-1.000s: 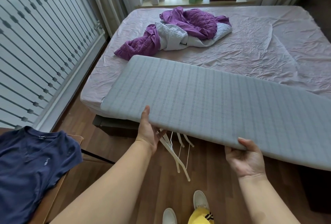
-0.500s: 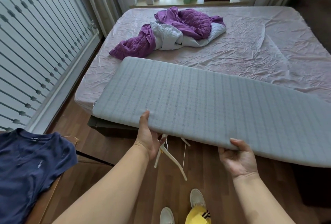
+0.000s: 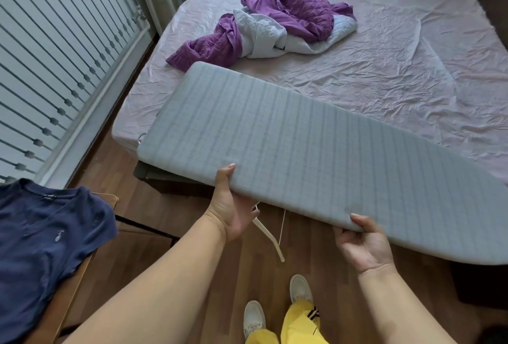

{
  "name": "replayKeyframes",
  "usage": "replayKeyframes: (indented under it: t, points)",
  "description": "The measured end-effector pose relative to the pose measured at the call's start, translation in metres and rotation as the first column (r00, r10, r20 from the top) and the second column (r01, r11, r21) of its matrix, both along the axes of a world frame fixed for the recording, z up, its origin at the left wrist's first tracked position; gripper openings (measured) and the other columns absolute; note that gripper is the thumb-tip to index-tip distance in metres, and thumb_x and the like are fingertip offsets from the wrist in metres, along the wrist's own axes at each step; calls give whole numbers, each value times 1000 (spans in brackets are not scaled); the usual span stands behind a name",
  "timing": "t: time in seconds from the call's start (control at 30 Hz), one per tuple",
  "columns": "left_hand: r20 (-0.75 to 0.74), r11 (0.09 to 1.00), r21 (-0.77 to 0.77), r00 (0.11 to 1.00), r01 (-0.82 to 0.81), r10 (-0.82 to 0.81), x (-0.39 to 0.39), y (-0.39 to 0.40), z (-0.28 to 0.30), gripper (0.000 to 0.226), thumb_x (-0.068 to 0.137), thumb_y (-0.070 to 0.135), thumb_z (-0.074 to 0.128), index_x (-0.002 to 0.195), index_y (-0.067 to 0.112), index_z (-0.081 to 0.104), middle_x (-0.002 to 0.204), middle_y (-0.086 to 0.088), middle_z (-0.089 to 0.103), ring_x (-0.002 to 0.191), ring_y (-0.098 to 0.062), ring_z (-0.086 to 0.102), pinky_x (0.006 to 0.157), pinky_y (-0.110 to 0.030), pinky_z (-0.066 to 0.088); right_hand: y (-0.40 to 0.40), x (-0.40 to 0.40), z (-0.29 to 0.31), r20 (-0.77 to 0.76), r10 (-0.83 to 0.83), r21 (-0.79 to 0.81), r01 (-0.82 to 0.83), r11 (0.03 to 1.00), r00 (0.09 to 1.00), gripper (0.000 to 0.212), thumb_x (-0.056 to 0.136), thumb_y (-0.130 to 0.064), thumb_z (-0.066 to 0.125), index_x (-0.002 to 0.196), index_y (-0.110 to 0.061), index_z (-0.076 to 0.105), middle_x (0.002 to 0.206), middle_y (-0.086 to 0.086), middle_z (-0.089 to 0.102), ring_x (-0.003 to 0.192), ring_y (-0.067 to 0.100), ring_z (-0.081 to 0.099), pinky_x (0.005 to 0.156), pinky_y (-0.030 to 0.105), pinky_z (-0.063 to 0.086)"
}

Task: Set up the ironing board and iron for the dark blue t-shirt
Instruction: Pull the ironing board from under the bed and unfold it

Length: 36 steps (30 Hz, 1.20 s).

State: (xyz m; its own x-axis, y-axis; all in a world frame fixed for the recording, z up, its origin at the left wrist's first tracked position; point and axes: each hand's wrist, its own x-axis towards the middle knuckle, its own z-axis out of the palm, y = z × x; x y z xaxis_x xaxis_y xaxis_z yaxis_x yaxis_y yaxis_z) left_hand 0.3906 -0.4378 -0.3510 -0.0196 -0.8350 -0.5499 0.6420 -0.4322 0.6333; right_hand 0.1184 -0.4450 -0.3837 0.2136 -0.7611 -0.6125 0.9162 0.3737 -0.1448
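**Board swings out over the corner of the bed**

Compared with a second ago, the ironing board (image 3: 316,162) sits further over the bed (image 3: 412,68), and its rounded far end now nearly reaches the crumpled purple and white blanket (image 3: 275,27). Both hands keep their places on the near long edge.

A person looks down at their own bare arms. The left hand (image 3: 231,206) grips the edge near the middle, thumb on top of the grey striped cover and fingers curled underneath. The right hand (image 3: 362,242) grasps the same edge further right, fingertips over the rim and palm beneath. Holding one edge at two spread points likely lets the person steer the long board and keep it level.

Thin white legs (image 3: 268,233) hang from under the board between the hands, above the wooden floor (image 3: 192,233). They look folded or only partly opened, so the board probably cannot stand yet. Its far side seems to lie on the mattress, perhaps to take some weight; contact is not certain.

The dark blue t-shirt (image 3: 41,247) lies spread on a wooden surface (image 3: 110,198) at the lower left, well apart from the board. No iron is visible.
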Motion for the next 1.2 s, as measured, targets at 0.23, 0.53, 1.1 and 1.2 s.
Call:
replayKeyframes:
  t: [0.23, 0.53, 1.1, 1.2]
  points:
    - [-165, 998, 17, 984, -63, 65, 2, 0, 5, 71, 78, 64, 54, 136, 24, 59, 137, -8, 62, 136, -32, 49, 116, -53, 18, -12, 5, 19, -44, 60, -72, -63, 995, 997, 97, 21, 15, 88, 113, -7, 65, 120, 13, 70, 109, 28, 69, 89, 38, 57]
    - [-254, 956, 58, 922, -287, 292, 21, 20, 0, 83, 74, 54, 60, 148, 18, 47, 145, -14, 54, 134, -36, 50, 102, -46, 44, -8, 33, 19, -79, 115, -56, -120, 991, 990, 119, 23, 14, 89, 134, -9, 54, 132, 15, 63, 121, 31, 62, 96, 44, 52]
    - [-297, 951, 240, 917, -197, 265, -9, 31, -37, 72, 74, 35, 69, 140, 12, 54, 138, -16, 60, 127, -34, 57, 112, -48, 38, 1, 12, 5, -189, 143, 37, -138, 990, 972, 36, 76, 8, 48, 105, -7, 64, 107, 14, 74, 110, 27, 66, 86, 39, 57]
    - [-242, 942, 295, 941, -162, 238, -23, 24, -33, 75, 62, 11, 77, 134, 10, 56, 126, -15, 66, 103, -28, 66, 92, -41, 56, 0, 3, 5, -187, 136, 49, -129, 990, 973, 32, 85, 9, 43, 104, -6, 64, 106, 14, 74, 105, 27, 69, 86, 42, 57]
